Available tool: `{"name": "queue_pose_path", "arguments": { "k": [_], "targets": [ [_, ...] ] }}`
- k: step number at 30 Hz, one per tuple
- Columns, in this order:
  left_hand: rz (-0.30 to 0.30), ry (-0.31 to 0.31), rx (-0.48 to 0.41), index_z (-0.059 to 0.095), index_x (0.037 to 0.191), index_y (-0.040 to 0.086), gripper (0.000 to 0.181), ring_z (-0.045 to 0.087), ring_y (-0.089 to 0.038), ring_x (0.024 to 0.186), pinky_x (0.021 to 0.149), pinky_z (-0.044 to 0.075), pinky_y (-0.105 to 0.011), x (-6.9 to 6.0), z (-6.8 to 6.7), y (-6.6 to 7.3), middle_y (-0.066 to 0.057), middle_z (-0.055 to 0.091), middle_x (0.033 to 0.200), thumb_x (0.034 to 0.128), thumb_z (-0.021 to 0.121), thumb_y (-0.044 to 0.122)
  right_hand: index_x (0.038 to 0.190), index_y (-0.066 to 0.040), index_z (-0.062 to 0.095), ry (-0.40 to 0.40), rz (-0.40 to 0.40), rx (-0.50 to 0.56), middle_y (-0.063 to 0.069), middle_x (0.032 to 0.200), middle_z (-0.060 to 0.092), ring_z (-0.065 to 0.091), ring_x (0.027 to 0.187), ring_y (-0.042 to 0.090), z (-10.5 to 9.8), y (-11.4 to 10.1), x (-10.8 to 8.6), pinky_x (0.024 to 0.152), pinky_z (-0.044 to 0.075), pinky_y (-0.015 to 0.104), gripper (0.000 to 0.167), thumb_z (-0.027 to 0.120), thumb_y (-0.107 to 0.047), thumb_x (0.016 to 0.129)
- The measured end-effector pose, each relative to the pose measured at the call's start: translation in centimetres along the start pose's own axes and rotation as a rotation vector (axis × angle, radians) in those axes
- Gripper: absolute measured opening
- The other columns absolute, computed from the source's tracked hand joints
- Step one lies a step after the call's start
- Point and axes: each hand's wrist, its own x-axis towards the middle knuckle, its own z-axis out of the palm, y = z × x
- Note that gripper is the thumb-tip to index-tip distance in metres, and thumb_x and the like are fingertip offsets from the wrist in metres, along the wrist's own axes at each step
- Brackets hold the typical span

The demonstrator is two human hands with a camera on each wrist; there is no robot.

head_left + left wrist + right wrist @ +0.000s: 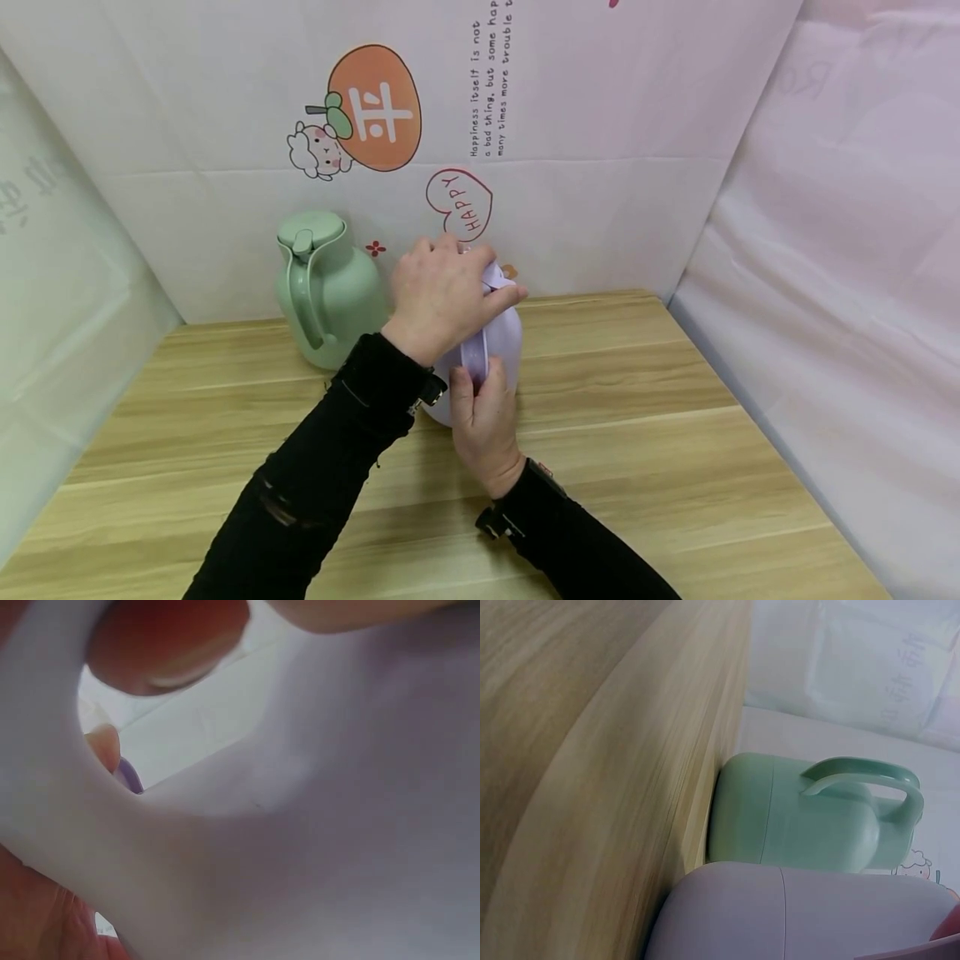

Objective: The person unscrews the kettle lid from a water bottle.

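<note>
A light purple jug (pixel 509 337) stands on the table. My left hand (pixel 442 292) lies over its top with the fingers bent around the lid and the thumb stretched to the right. Lower down, my right hand (pixel 487 425) grips the bottom of the purple handle (pixel 474 357), thumb on its left side. The jug's pale surface (pixel 360 810) fills much of the left wrist view, blurred, with fingers near the handle loop. In the right wrist view the purple jug (pixel 727 915) shows its lower body. The left hand hides most of the lid.
A green jug (pixel 348 292) with its lid on stands left of the purple one, close beside it, also seen in the right wrist view (pixel 742 810). The wooden table (pixel 637 433) ends at a printed cloth backdrop (pixel 600 208), with cloth at both sides.
</note>
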Motion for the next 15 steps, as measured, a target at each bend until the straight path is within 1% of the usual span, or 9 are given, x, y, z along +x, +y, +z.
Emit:
{"name": "queue_pose_path", "arguments": {
  "k": [7,11,15],
  "targets": [
    [0.012,-0.008,-0.004,0.071,0.120,0.031,0.063,0.053,-0.030,0.085,0.065,0.047,-0.042,-0.12,-0.18,-0.22,-0.006,0.064,0.104,0.0904,0.051,0.083,0.108,0.003,0.052,0.000,-0.001,0.004,0.009,0.081,0.055,0.053,0.068,0.018,-0.04,0.00,0.02,0.058,0.045,0.029,0.038,0.047,-0.035,0.112],
    [0.017,-0.011,-0.006,0.069,0.127,0.034,0.062,0.053,-0.031,0.088,0.070,0.049,-0.045,-0.27,-0.02,-0.43,-0.008,0.066,0.114,0.0935,0.047,0.081,0.108,0.002,0.052,0.002,0.001,0.005,0.009,0.080,0.056,0.055,0.068,0.018,0.03,0.10,0.04,0.058,0.045,0.030,0.036,0.048,-0.033,0.111],
    [0.031,-0.026,-0.018,0.066,0.133,0.035,0.062,0.057,-0.033,0.101,0.079,0.050,-0.047,-0.32,0.02,-0.78,-0.009,0.066,0.128,0.0957,0.044,0.080,0.107,0.001,0.052,0.005,0.008,-0.010,0.008,0.077,0.055,0.055,0.066,0.020,0.01,-0.04,0.08,0.057,0.045,0.031,0.036,0.049,-0.034,0.111]
  ]
}}
